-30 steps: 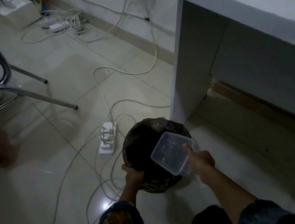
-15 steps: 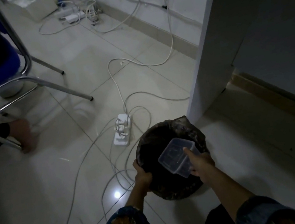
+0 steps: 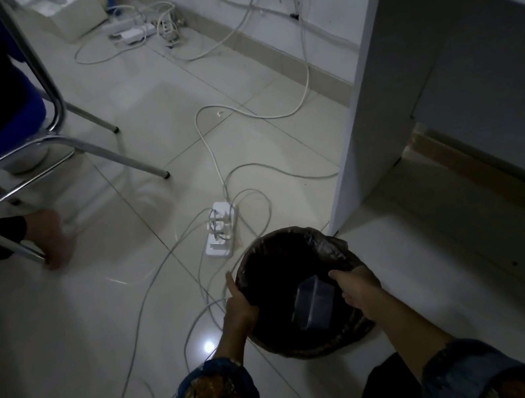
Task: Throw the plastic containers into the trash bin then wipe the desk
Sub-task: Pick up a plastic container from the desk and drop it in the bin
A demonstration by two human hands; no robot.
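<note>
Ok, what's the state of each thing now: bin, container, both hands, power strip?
trash bin: upright on the floor, open, lined with a dark bag.
plastic container: tilted, inside the bin's mouth.
left hand: grips the bin's rim.
right hand: at the container's edge; grip unclear.
power strip: on the floor, plugs inserted.

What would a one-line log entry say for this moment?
left hand: grips trash bin rim | plastic container: tilted inside bin | right hand: beside container, grip unclear
</note>
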